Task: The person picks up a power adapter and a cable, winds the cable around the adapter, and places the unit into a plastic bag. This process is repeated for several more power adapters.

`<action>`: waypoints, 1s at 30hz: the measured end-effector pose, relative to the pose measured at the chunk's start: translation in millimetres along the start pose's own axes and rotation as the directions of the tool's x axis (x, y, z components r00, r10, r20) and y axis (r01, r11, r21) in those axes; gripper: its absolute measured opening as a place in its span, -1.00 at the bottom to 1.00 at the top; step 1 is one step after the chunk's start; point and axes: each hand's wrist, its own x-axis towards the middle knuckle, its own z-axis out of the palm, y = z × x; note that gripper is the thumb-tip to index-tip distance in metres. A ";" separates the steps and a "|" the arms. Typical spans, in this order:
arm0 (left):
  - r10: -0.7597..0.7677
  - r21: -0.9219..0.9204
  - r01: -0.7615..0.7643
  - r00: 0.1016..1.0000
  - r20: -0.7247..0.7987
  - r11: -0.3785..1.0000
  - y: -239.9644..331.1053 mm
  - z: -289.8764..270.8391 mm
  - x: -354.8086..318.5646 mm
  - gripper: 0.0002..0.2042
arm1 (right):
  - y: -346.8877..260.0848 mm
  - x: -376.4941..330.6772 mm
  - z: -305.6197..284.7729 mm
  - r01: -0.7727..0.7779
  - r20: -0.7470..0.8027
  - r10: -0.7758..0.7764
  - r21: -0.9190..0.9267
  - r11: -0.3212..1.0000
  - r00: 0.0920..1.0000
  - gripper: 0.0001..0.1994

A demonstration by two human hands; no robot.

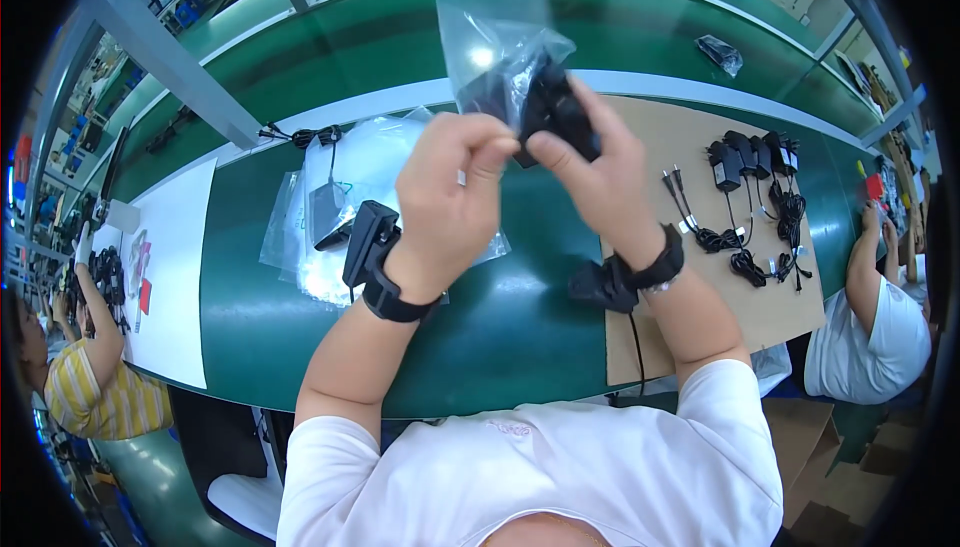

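Note:
In front of me, above the far edge of the bench, my right hand [608, 172] is wrapped round a black power adapter [562, 112]. A clear plastic bag [490, 22] covers part of it and sticks up beyond my fingers, blurred at its top. My left hand [450, 197] pinches the bag's near side, thumb against forefinger, close to the adapter. Below and left of that hand, a pile of clear plastic bags [350, 162] lies on the green bench [510, 337], with a dark object [328, 217] among them, partly hidden by my wrist device.
On the right, a cardboard sheet [650, 137] carries several black adapters [745, 157] with coiled cables [790, 217]. A bagged black item [720, 55] lies on the green belt beyond. A cable bundle [305, 135] sits near the post [170, 57]. Co-workers sit at both sides.

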 end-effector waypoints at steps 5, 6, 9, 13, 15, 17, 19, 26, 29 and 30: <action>0.304 0.127 -0.320 0.944 0.130 0.939 1.3 2.3 3.7 -0.89 | 12.3 -0.9 7.3 0.500 0.156 -0.494 -0.498 0.708 0.855 -0.53; 0.357 0.115 -0.371 0.926 0.123 0.922 -0.7 0.0 5.1 -0.86 | 12.1 -4.4 11.0 0.499 0.181 -0.482 -0.523 0.691 0.857 -0.53; 0.401 0.182 -0.427 0.901 0.165 0.886 -2.8 -2.1 3.7 -0.84 | 7.7 -9.6 18.3 0.461 0.198 -0.436 -0.594 0.659 0.878 -0.53; 0.359 0.253 -0.370 0.929 0.090 0.894 -0.3 -6.3 3.9 -0.88 | 4.6 -10.3 19.2 0.489 0.267 -0.415 -0.582 0.649 0.870 -0.55; -0.061 0.068 0.062 0.998 -0.014 0.996 3.0 -7.2 5.1 -0.96 | 6.6 -11.5 18.2 0.500 0.298 -0.410 -0.634 0.590 0.862 -0.55; -0.081 0.029 0.081 0.997 0.001 0.996 4.1 -8.7 1.8 -0.94 | 12.0 -13.7 14.6 0.525 0.333 -0.414 -0.646 0.554 0.847 -0.55; -0.242 -0.063 0.239 0.969 -0.050 0.969 3.4 -10.9 0.7 -0.93 | 13.2 -15.7 9.0 0.550 0.369 -0.416 -0.655 0.519 0.831 -0.55; -0.095 0.125 0.057 0.941 0.326 0.991 3.5 -8.7 8.3 -0.94 | 8.1 -6.8 0.8 0.414 0.353 -0.244 -0.566 0.713 0.903 -0.61; -0.063 0.254 -0.042 0.918 0.391 0.966 5.0 2.5 7.4 -0.96 | 9.8 9.1 -14.1 0.179 0.246 -0.081 -0.407 0.896 0.966 -0.71; -0.080 0.252 -0.026 0.914 0.398 0.967 7.3 3.9 7.5 -0.97 | 0.7 15.2 -23.7 -0.333 0.324 0.353 -0.116 0.936 0.878 -0.75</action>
